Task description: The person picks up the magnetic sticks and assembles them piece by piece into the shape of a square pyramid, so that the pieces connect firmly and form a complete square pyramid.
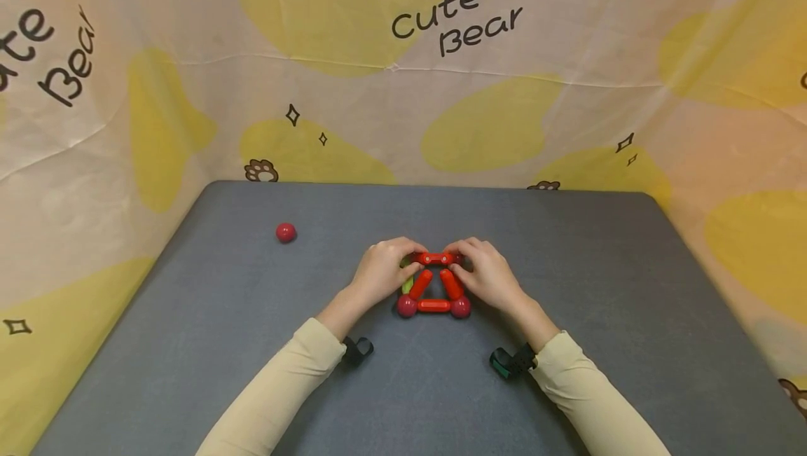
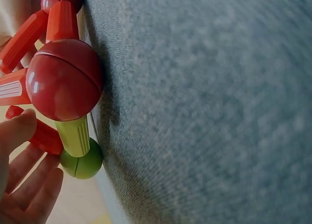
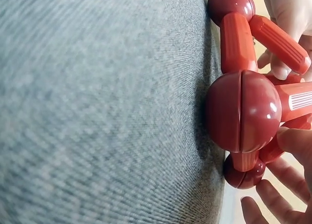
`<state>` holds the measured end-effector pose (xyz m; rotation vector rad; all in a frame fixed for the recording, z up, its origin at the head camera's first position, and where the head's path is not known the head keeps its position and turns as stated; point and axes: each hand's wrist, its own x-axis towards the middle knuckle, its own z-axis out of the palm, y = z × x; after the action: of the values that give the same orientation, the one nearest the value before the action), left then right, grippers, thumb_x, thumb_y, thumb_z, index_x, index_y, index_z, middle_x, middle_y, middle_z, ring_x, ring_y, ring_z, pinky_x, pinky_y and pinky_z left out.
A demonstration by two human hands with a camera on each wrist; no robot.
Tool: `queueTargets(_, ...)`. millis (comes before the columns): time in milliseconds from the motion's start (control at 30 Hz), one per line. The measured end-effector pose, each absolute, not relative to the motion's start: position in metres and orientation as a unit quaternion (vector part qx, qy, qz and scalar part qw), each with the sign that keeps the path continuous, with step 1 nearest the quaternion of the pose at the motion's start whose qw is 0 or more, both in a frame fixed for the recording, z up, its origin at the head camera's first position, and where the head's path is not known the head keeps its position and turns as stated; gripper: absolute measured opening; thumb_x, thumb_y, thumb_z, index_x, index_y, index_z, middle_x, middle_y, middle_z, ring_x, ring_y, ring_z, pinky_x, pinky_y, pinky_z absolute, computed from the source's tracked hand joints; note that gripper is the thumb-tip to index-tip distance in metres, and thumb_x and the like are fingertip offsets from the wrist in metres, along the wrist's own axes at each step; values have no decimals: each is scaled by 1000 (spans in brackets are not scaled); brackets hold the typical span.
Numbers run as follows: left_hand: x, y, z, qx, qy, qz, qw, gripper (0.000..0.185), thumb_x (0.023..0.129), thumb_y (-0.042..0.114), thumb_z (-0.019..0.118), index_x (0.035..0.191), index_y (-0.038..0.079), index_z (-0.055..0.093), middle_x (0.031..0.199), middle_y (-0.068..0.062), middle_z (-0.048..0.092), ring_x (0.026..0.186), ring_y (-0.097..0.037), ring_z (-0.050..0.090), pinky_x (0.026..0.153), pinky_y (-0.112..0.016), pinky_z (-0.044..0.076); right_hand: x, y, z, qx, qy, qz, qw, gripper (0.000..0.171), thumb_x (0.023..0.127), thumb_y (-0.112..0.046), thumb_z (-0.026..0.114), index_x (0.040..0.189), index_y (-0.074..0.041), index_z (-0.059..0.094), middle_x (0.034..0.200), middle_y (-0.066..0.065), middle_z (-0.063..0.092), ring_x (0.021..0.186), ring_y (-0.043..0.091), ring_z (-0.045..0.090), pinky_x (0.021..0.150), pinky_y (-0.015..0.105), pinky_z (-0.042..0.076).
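Observation:
A frame of red rods and red balls (image 1: 433, 295) stands on the grey table (image 1: 567, 267). A red base rod (image 1: 433, 305) joins two red balls, and two slanted rods rise to a top red rod (image 1: 436, 258). My left hand (image 1: 406, 260) pinches the top rod's left end, and my right hand (image 1: 460, 263) pinches its right end. In the left wrist view a red ball (image 2: 63, 80) carries a green rod (image 2: 74, 135) ending in a green ball (image 2: 83, 160), with my fingers (image 2: 22, 185) beside them. The right wrist view shows a red ball (image 3: 241, 111), a red rod (image 3: 236, 36) and my fingertips (image 3: 273, 204).
A loose red ball (image 1: 286, 232) lies on the table to the far left of the frame. A cloth backdrop (image 1: 403, 78) with yellow patches and lettering rises behind and beside the table. Camera straps (image 1: 512, 361) hang at both wrists.

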<state>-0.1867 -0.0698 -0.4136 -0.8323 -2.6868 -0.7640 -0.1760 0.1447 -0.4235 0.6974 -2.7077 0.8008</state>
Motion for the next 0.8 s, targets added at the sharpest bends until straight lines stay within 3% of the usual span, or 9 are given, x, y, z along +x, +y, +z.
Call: queueTargets(800, -186, -68, -414, -299, -913, -246, 131, 22, 78, 16, 73, 99, 18, 71, 96, 4, 68, 84, -15, 65, 70, -33, 52, -175, 145, -424, 244, -926, 262, 123, 24, 80, -10, 68, 103, -16, 67, 96, 2, 63, 82, 21, 52, 70, 34, 44)
